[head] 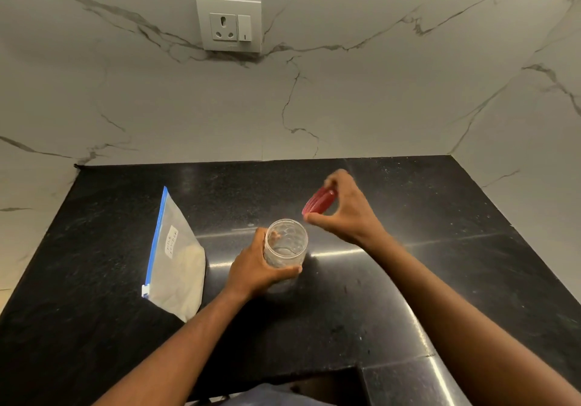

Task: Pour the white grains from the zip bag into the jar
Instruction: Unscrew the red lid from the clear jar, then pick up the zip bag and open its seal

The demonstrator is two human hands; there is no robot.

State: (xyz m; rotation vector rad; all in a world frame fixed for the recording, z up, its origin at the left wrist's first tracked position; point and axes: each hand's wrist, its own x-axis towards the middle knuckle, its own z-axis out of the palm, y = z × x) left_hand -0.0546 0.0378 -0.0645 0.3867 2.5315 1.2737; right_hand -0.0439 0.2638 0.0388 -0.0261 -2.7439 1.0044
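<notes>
A clear patterned jar (286, 242) stands upright on the black counter (424, 217), open at the top and empty. My left hand (254, 267) wraps around its lower half. Up and to the right of the jar's mouth, my right hand (345, 207) holds the red lid (318, 201) tilted on edge, clear of the jar. A zip bag (179, 261) with a blue seal strip and a white label lies flat to the left of the jar. White grains fill its lower part, and its slider sits at the near end.
A marble wall rises behind the counter and on both sides, with a white socket and switch plate (229, 23) high at the back. The counter's front edge steps inward near my body at the lower right.
</notes>
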